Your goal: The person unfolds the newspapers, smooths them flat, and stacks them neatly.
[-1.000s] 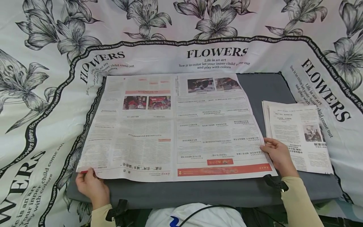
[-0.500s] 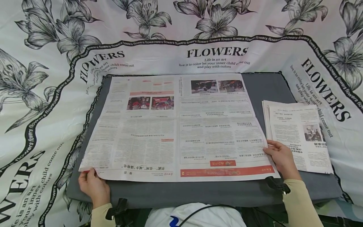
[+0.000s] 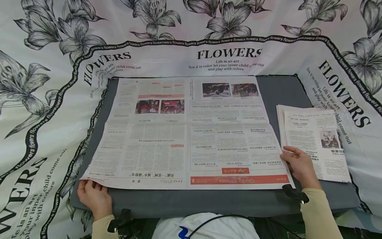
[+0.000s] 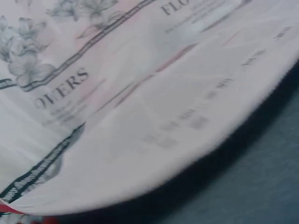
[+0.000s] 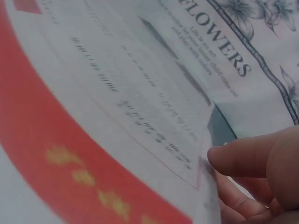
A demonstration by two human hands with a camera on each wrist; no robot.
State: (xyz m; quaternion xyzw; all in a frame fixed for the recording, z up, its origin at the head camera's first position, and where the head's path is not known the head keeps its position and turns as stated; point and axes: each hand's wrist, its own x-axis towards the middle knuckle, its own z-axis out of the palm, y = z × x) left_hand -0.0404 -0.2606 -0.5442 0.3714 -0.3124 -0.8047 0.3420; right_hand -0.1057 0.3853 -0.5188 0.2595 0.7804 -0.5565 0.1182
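A wide spread newspaper sheet (image 3: 188, 146) covers much of the grey table, its print upside down in the head view. At its near left corner, my left hand (image 3: 96, 199) has its fingertips tucked under the edge, where the paper hides them. In the left wrist view the near edge of the newspaper (image 4: 154, 154) bows up off the grey surface. My right hand (image 3: 300, 166) pinches the sheet's right edge near the front corner. The right wrist view shows the thumb (image 5: 243, 156) at the newspaper's edge and the other fingers beneath.
A stack of folded newspapers (image 3: 313, 156) lies at the right, partly behind the right hand. Grey table (image 3: 197, 202) shows along the front and at the back right. A white flower-printed cloth (image 3: 167, 61) surrounds it. A dark cable (image 3: 221, 216) crosses the person's lap.
The newspaper has shifted right and lies flatter along its back edge. My right hand moved right with it. The left thumb, earlier over the corner, no longer shows on top; the left fingertips are under the edge.
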